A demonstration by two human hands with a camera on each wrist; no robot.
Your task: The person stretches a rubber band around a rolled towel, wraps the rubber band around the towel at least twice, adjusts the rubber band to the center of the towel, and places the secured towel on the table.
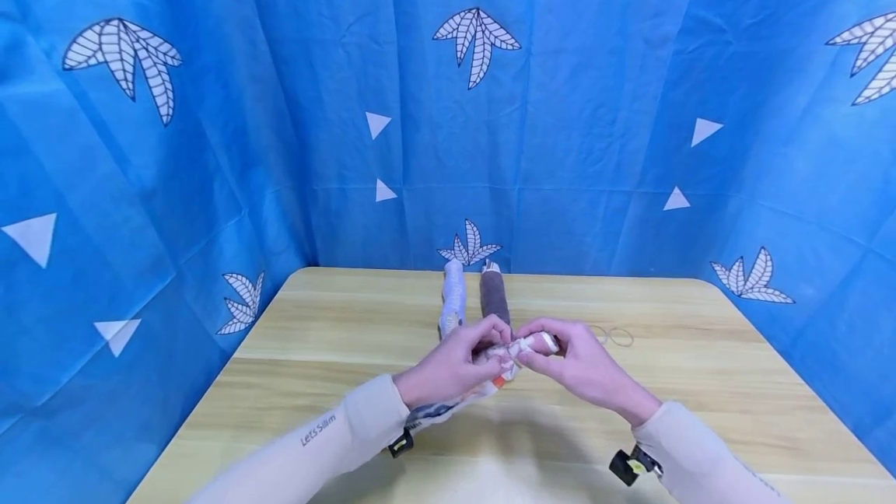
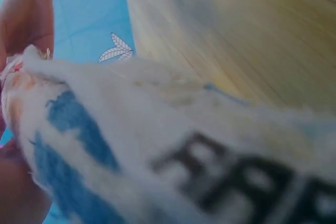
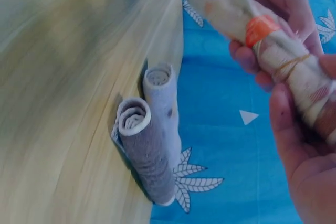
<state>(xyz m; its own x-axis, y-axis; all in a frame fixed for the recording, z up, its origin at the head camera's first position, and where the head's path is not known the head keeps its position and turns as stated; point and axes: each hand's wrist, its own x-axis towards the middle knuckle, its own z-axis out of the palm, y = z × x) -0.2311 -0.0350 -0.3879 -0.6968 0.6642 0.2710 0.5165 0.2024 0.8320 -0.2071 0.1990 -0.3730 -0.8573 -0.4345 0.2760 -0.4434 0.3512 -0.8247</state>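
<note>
Both hands hold a rolled towel (image 1: 448, 408), white with coloured print, above the table. My left hand (image 1: 462, 360) grips it around the middle, thumb and fingers curled over the cloth. My right hand (image 1: 577, 364) pinches the roll toward its right end. A thin rubber band (image 3: 291, 66) circles the towel between the hands, close to an orange patch (image 3: 261, 30). In the left wrist view the printed towel (image 2: 131, 129), with blue shapes and dark letters, fills the foreground. Two more rolls lie beyond the hands: a lavender towel (image 1: 454, 294) and a brown-grey towel (image 1: 494, 294).
Two thin loops, like rubber bands (image 1: 620, 337), lie on the wooden table (image 1: 350, 302) right of the hands. A blue patterned curtain (image 1: 595, 99) surrounds the table at the back and sides. A dark wrist camera (image 1: 625, 468) sits under the right sleeve.
</note>
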